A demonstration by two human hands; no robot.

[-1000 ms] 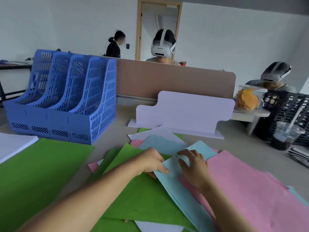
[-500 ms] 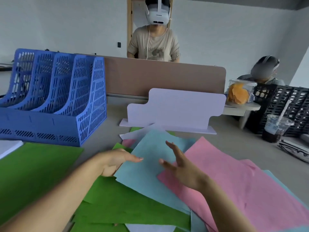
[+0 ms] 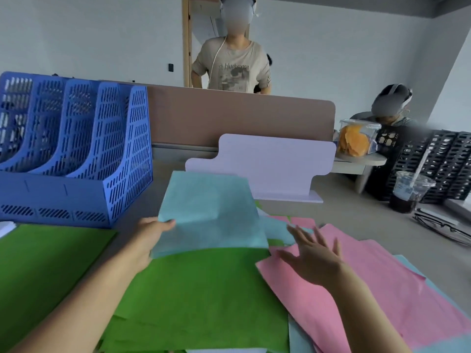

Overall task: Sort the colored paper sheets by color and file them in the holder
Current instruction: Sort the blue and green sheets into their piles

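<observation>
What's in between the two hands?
In the head view, the light blue sheet pinched by the left hand, with green paper below it; the right hand is open.

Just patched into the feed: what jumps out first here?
The left hand holds a light blue sheet raised at centre, above green sheets. The right hand is spread open over pink sheets at right. The blue holder stands far left.
</observation>
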